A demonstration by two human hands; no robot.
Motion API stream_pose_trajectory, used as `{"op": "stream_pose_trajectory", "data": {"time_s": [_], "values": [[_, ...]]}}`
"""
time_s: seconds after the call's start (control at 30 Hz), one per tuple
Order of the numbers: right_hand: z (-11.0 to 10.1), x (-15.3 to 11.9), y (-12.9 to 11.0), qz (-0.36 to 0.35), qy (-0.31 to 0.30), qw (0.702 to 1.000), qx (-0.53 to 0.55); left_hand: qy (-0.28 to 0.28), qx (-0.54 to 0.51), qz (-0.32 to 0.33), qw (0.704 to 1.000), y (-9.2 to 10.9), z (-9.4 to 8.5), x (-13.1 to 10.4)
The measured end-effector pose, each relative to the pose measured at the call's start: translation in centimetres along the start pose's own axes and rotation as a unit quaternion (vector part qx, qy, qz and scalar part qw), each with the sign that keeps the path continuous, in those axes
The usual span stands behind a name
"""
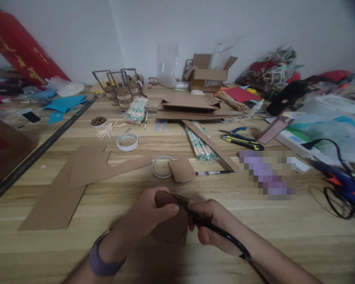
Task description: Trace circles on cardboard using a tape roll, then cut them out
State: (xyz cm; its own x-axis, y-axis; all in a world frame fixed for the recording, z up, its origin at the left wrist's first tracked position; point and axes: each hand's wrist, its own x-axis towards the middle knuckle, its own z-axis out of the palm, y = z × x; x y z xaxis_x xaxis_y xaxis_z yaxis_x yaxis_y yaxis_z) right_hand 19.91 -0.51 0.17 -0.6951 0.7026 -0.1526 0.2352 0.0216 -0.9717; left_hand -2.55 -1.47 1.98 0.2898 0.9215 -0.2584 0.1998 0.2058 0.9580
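Observation:
My left hand (pixel 148 215) is closed on a brown cardboard piece (pixel 171 228) with a curved edge, the thumb lying over its face. In my right hand (pixel 220 219) are black-handled scissors (pixel 225 233), their blades against the cardboard's upper edge. Whether the blades are parted is hard to make out. Just beyond my hands is a small cardboard square (pixel 182 170) with a circle drawn on it, overlapping a ring of tape (pixel 154 167). A pen (pixel 214 172) lies to its right.
Cardboard offcuts (pixel 53 205) lie to the left, below a white tape roll (pixel 127 148). Pliers (pixel 235 130) and a yellow-black box cutter (pixel 242 142) rest at right, near a blue glue gun (pixel 343 185) with a cord. Stacked cardboard (pixel 189 103) and bamboo-like lanterns (pixel 124 100) stand farther back.

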Motion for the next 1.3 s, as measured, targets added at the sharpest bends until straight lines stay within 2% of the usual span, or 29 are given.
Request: {"op": "stream_pose_trajectory", "data": {"time_s": [0.43,0.67,0.9,1.3], "values": [[0.10,0.01,0.05,0.006,0.018,1.000,-0.015,-0.008,0.014,-0.002,1.000,0.13,-0.12,0.02],[-0.06,0.03,-0.27,0.000,0.003,1.000,-0.021,0.002,0.020,-0.002,1.000,-0.46,-0.21,0.11],[-0.06,0.04,-0.32,0.007,0.005,1.000,-0.021,-0.006,0.026,-0.007,1.000,-0.20,-0.20,0.11],[-0.08,0.35,-0.16,-0.006,0.003,0.999,-0.031,-0.002,-0.011,-0.009,1.000,-0.20,-0.23,0.14]]}}
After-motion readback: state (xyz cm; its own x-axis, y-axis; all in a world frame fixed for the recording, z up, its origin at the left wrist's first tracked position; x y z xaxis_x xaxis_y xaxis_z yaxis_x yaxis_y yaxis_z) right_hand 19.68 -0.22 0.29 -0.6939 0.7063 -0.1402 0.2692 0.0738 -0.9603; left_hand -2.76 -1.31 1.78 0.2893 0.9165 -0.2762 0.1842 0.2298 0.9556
